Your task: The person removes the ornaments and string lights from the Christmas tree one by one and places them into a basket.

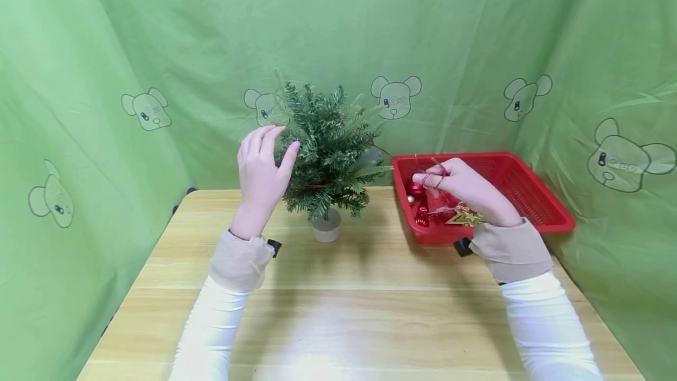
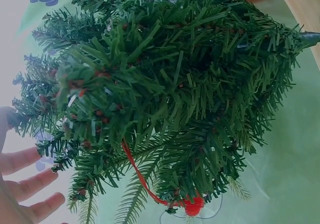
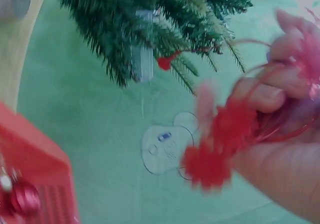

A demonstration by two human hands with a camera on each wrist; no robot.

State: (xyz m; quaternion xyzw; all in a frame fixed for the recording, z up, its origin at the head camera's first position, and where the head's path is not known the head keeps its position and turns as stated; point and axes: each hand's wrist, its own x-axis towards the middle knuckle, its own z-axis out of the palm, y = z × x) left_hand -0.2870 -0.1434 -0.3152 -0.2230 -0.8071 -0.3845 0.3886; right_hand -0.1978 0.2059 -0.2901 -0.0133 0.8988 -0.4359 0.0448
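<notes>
A small green artificial Christmas tree (image 1: 330,146) stands on the table in a pale round base (image 1: 325,225). At its left side my left hand (image 1: 262,160) is raised, fingers loosely bent and apart, holding nothing; its fingertips are close to the branches. My right hand (image 1: 453,184) is over the red basket (image 1: 536,210), its fingers curled round a red pom-pom garland (image 3: 206,166), whose pom-poms are blurred in the right wrist view. Red cord (image 2: 135,166) with a small red ball (image 2: 194,205) hangs among the branches; whether it joins the held garland I cannot tell.
In the basket lie a red bauble (image 3: 24,198), a gold star ornament (image 1: 465,215) and other small red ornaments (image 1: 421,216). It sits at the right back of the wooden table (image 1: 338,310). Green curtain (image 1: 338,22) with bear drawings closes in the back and sides.
</notes>
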